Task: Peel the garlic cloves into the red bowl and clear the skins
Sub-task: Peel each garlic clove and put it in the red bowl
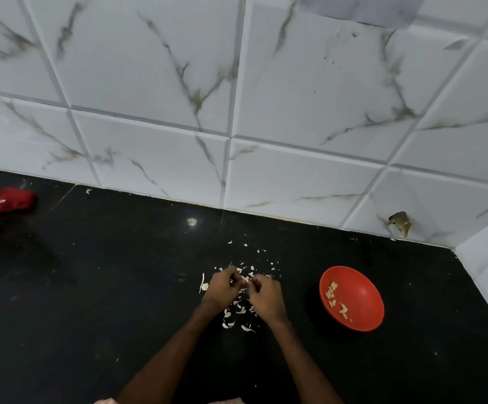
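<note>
Left hand (pixel 225 287) and right hand (pixel 266 295) close together over black counter (pixel 91 316), fingers curled, tips pinching tiny garlic clove (pixel 247 282) between them. Skins (pixel 237 313) scattered all around hands. Red bowl (pixel 362 295) near right, peeled cloves (pixel 331 295) inside. Red cloth (pixel 0 202) far left, tiled wall (pixel 149 112) behind.

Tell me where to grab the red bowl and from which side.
Pinch the red bowl at its near-right rim, coming from the person's side with the right hand once it drops the garlic clove, thumb inside. It sits upright, shallow and open, so the rim is the easiest hold. The peeled cloves lie in its left half, so a thumb there should miss them.
</note>
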`<control>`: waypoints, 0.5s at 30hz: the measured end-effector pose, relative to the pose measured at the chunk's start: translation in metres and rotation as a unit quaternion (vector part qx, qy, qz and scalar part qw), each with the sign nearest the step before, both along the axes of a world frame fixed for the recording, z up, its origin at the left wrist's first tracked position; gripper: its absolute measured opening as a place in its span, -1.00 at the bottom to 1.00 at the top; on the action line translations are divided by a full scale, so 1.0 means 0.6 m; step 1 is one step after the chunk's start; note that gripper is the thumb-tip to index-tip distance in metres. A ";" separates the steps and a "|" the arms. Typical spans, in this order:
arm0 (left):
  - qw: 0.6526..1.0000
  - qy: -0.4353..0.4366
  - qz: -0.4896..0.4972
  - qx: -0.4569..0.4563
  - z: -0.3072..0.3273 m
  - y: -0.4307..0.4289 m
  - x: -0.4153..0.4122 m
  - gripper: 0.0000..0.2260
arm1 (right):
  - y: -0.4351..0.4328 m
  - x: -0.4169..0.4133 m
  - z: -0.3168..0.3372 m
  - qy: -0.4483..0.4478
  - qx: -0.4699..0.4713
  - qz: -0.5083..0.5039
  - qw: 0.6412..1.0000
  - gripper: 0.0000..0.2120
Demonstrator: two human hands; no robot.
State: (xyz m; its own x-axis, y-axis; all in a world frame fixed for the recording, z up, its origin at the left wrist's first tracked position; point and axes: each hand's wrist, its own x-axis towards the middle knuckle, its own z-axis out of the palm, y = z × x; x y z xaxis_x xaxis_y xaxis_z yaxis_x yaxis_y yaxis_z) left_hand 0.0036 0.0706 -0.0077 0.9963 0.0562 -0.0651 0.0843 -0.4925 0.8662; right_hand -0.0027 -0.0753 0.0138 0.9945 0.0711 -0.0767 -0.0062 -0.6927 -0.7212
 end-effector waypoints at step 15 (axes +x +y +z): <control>0.999 0.023 0.023 -0.032 0.009 -0.014 0.000 -0.80 | -0.011 0.012 0.015 -0.042 -0.042 0.030 0.998 -0.81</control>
State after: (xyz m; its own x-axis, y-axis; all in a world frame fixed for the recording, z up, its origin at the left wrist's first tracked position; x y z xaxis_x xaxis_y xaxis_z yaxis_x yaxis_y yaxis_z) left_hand 0.0039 0.0621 -0.0026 0.9887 0.0959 -0.1152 0.1456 -0.4317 0.8902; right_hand 0.0046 -0.0820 0.0228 0.9917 0.1283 -0.0025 0.0951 -0.7477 -0.6571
